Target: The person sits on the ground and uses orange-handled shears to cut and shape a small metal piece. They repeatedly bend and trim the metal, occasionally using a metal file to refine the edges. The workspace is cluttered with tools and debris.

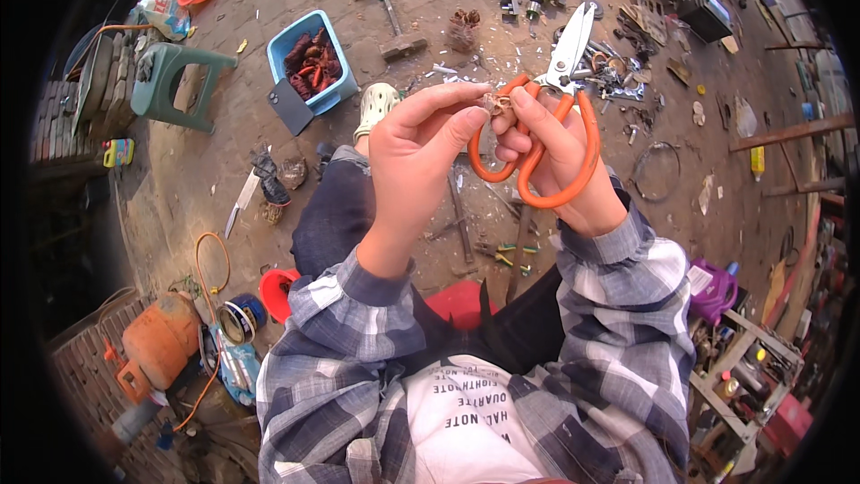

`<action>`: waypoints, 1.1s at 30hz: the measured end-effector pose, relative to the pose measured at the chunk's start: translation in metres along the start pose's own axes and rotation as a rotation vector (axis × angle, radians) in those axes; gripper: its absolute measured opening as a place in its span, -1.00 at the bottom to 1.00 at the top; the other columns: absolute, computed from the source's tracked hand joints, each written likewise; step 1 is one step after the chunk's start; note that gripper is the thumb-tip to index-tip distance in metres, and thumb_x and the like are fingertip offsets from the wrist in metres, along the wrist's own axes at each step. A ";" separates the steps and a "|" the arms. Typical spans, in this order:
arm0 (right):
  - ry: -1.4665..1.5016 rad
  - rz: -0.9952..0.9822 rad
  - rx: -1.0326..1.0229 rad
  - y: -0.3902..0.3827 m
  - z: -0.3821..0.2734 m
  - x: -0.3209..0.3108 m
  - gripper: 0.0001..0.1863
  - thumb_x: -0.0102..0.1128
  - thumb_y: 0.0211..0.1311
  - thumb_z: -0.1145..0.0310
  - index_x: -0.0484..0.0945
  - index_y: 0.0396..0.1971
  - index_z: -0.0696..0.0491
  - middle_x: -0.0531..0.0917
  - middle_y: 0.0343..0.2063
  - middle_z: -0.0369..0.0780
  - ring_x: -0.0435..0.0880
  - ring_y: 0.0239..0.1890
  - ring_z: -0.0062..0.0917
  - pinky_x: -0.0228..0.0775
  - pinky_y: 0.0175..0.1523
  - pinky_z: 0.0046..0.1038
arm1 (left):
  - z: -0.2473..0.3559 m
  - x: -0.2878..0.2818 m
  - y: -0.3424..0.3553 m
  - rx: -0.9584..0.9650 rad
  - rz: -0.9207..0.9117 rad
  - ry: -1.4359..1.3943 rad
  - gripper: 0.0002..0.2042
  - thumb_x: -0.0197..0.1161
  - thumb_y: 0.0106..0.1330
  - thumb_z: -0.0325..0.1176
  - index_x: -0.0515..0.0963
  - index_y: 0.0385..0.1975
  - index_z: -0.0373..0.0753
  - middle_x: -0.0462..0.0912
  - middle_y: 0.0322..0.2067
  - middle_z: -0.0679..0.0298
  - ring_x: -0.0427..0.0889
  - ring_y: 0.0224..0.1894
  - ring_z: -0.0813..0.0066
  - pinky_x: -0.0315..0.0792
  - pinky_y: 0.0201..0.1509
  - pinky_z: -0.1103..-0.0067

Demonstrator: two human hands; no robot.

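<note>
Both my hands meet in front of me, above the ground. My left hand (pixel 419 139) pinches a small brownish, stringy piece (pixel 498 106) between thumb and fingertips. Orange-handled scissors (pixel 566 56) rest in my right hand (pixel 563 139), blades pointing up and away, slightly parted. The right thumb and fingertips also touch the small piece, beside the handle loops. What exactly the piece is cannot be made out. Beyond my left hand stands a light blue bin (pixel 339 93) with reddish-brown tangled bundles in it. A similar brown bundle (pixel 463 29) lies on the ground farther off.
A hammer (pixel 392 16) and a pile of metal parts (pixel 618 76) lie ahead. On the left are a green stool (pixel 193 61), a knife (pixel 242 204) and an orange gas cylinder (pixel 161 341). Pliers (pixel 503 255) lie between my legs. A purple jug (pixel 712 291) stands right.
</note>
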State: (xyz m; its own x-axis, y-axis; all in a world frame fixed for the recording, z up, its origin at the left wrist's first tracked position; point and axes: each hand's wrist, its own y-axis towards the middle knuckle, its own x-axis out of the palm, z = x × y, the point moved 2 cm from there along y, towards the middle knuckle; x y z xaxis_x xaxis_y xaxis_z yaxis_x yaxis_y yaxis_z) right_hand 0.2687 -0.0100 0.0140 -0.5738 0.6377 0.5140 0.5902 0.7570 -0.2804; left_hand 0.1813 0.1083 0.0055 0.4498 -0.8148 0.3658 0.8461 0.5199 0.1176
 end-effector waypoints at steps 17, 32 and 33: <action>-0.201 0.111 -0.109 0.001 0.005 -0.004 -0.73 0.15 0.22 0.19 0.45 -0.46 0.12 0.48 -0.64 -0.32 0.43 -0.60 -0.69 0.27 -0.48 -0.64 | -0.007 0.003 0.003 -0.008 -0.045 -0.130 -0.90 0.15 0.23 -0.55 0.50 -0.27 -0.34 0.57 -0.19 0.18 0.56 -0.16 0.50 0.43 -0.03 0.58; -0.280 -0.035 -0.197 -0.002 -0.013 -0.004 -0.75 0.27 0.08 0.39 0.44 -0.30 0.17 0.56 -0.35 -0.29 0.46 -0.37 -0.72 0.31 -0.26 -0.64 | -0.013 -0.004 0.001 -0.308 -0.080 -0.267 -0.86 0.16 0.26 -0.48 0.47 -0.22 -0.32 0.59 -0.30 0.27 0.58 -0.26 0.55 0.50 -0.16 0.63; -0.299 -0.058 -0.193 -0.002 -0.014 -0.006 -0.75 0.28 0.07 0.40 0.44 -0.30 0.17 0.57 -0.35 -0.29 0.46 -0.38 -0.73 0.31 -0.26 -0.65 | -0.013 -0.004 0.001 -0.344 -0.095 -0.281 -0.85 0.17 0.24 -0.49 0.47 -0.22 -0.34 0.59 -0.29 0.25 0.59 -0.27 0.54 0.51 -0.15 0.61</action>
State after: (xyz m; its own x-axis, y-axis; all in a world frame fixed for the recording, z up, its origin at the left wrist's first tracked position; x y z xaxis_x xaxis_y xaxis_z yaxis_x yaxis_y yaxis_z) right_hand 0.2788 -0.0175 0.0229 -0.7335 0.6295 0.2563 0.6318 0.7706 -0.0843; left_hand 0.1841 0.1081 -0.0082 0.3109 -0.7284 0.6105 0.9470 0.2923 -0.1334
